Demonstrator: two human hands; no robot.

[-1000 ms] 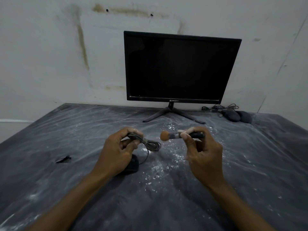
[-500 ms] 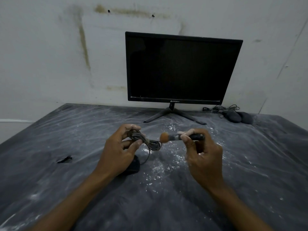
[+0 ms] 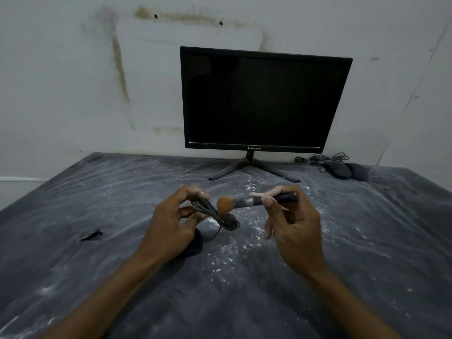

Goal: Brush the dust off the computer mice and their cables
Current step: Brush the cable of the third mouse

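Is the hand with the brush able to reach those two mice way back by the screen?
Probably yes: nothing lies between the right hand and the two mice, though it already holds the brush.

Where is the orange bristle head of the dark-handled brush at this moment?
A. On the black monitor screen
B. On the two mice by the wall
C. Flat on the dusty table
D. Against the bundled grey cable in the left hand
D: the orange bristle head meets the bundled grey cable pinched by the left hand.
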